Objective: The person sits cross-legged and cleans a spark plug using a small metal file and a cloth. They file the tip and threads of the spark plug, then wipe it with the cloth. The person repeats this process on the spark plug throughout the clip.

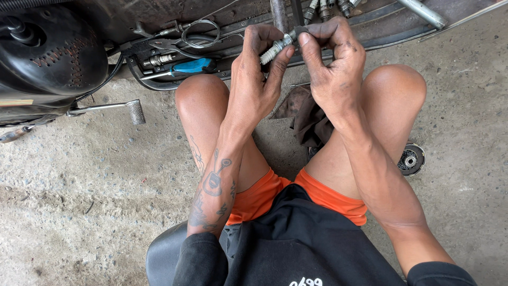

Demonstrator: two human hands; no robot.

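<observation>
Both grimy hands meet at 12 o'clock above the knees: the left hand (254, 79) has its fingers clamped round the ribbed white end of a spark plug (276, 47), while the right hand (333, 63) pinches its metal end between fingertips, likely so each hand steadies one half. A dark rag (307, 119) lies just below, between the legs. At 10 o'clock a tray (138, 71) holds a blue-handled screwdriver (190, 66); at 3 o'clock a round bearing (411, 159) rests on the rough concrete floor (79, 196).

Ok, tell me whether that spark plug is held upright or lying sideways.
Sideways, tilted. The spark plug lies across between both hands: left hand pinches its pale lower end, right hand grips the upper end.
</observation>
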